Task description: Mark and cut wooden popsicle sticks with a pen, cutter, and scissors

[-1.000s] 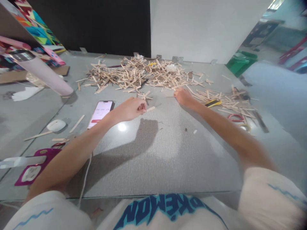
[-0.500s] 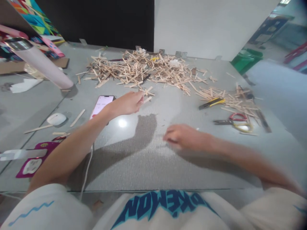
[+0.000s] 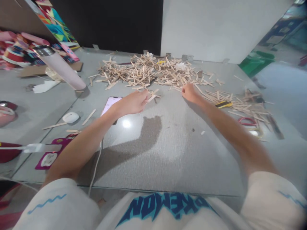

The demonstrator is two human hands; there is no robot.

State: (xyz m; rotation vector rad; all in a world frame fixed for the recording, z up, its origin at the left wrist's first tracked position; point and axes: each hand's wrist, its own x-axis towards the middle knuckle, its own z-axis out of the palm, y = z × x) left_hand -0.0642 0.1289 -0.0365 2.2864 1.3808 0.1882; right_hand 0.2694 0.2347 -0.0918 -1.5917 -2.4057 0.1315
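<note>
Grey tabletop [image 3: 179, 169] lay under a far pile of wooden sticks [image 3: 139, 72]; near it, the left hand [image 3: 134, 101] pinched 1 stick [image 3: 152, 98]. Rightward, the right hand [image 3: 190, 93] curled, its grip unclear.

Just left of centre, the left forearm [image 3: 96, 127] hid the lower part of the phone [image 3: 111, 103], and its digits were too small to read. Whether the left hand [image 3: 137, 101] gripped the stick [image 3: 152, 98] at its fingertips could not be told; nor could what the right hand [image 3: 190, 92] had in its curled fingers. At right, the right forearm [image 3: 225, 131] covered one end of the cutter [image 3: 223, 104] and part of a tool [image 3: 247, 124] with red handles. The left edge cut off a red object [image 3: 9, 153]. At upper right, the green bin [image 3: 255, 64] was blurred.
</note>
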